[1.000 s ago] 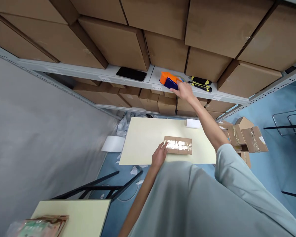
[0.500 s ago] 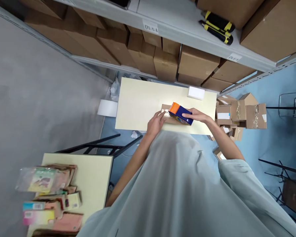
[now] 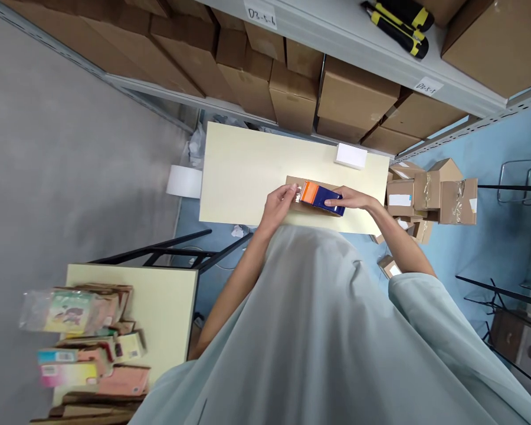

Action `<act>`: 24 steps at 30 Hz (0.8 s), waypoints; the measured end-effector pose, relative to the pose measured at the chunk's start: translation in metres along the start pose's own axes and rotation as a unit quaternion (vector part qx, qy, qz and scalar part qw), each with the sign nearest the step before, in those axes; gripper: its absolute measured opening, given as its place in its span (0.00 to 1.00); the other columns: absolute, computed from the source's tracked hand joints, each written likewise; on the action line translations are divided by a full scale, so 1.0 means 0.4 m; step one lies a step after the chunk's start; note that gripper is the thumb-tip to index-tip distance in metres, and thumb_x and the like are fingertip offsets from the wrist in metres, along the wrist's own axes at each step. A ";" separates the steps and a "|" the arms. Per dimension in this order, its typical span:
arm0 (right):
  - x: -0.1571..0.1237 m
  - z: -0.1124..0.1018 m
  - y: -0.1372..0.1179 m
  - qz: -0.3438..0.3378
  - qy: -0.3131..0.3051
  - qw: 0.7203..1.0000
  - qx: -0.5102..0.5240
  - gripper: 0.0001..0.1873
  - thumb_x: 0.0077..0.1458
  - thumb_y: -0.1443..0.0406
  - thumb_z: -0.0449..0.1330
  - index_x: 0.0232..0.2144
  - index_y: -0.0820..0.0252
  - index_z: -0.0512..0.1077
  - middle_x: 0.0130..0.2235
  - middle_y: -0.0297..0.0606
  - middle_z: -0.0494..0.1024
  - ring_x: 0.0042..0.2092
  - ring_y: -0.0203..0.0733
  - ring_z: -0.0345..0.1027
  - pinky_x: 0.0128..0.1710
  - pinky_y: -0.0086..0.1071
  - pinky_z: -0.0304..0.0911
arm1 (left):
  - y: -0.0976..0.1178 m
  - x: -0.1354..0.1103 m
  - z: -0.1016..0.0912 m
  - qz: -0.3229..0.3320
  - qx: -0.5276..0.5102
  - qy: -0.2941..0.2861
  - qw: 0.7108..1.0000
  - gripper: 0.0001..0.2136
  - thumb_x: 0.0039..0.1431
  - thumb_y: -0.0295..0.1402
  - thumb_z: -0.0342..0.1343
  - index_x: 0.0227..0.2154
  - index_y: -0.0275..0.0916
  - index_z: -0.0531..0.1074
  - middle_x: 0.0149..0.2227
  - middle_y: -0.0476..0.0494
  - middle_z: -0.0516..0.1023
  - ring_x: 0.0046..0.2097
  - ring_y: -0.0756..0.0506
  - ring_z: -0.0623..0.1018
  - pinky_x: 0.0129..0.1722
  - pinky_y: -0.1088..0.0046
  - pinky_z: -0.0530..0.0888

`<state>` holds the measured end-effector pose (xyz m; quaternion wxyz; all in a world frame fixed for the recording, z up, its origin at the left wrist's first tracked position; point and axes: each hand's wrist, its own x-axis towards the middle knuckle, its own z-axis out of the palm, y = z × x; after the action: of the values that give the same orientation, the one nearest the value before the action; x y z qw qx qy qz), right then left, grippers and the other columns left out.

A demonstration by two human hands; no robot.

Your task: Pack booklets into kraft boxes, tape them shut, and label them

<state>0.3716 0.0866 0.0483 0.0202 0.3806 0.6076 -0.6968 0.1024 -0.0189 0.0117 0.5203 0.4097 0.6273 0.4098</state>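
Note:
A flat brown cardboard package (image 3: 294, 182) lies on a cream table (image 3: 243, 177) in front of me. My right hand (image 3: 353, 199) is closed round an orange and blue tape dispenser (image 3: 321, 196) and holds it on top of the package. My left hand (image 3: 279, 203) rests on the package's left end, fingers curled at the dispenser's orange front, seemingly pinching the tape end.
A small white pad (image 3: 351, 156) sits at the table's far right corner. Grey shelves (image 3: 336, 35) above hold cardboard boxes and yellow-black cutters (image 3: 398, 25). Taped boxes (image 3: 429, 195) lie on the blue floor to the right. A second table (image 3: 159, 319) at lower left carries colourful packets (image 3: 84, 348).
My right hand took the tape dispenser from the shelf and brought it down onto the package. My left hand stayed at the package's left end. My view tilted downward.

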 end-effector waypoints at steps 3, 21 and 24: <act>0.002 0.003 0.000 0.001 -0.038 0.999 -0.013 0.36 0.54 0.35 0.73 0.37 0.63 0.79 0.32 0.35 0.78 0.35 0.39 0.68 0.34 0.33 0.64 | 0.018 0.007 0.011 -0.045 -0.067 -0.011 0.997 0.33 0.61 0.68 0.65 0.42 0.37 0.86 0.44 0.38 0.88 0.48 0.39 0.85 0.52 0.64 0.80; 0.011 0.005 0.028 -0.008 -0.050 0.998 -0.040 0.38 0.56 0.33 0.70 0.39 0.64 0.79 0.34 0.36 0.77 0.36 0.39 0.67 0.36 0.31 0.64 | 0.007 0.018 0.000 -0.118 -0.067 -0.005 0.991 0.09 0.53 0.35 0.69 0.36 0.37 0.85 0.38 0.41 0.88 0.42 0.42 0.84 0.47 0.65 0.81; 0.007 0.013 0.001 -0.002 -0.046 0.997 -0.061 0.38 0.56 0.32 0.69 0.40 0.63 0.80 0.34 0.35 0.78 0.36 0.39 0.68 0.35 0.31 0.64 | 0.013 0.011 -0.007 -0.109 -0.047 0.006 0.993 0.10 0.54 0.37 0.69 0.36 0.37 0.85 0.37 0.41 0.88 0.41 0.42 0.84 0.46 0.65 0.81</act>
<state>0.3673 0.0832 0.0461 0.0696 0.3451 0.6484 -0.6750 0.0996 -0.0133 0.0157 0.5767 0.3114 0.6516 0.3820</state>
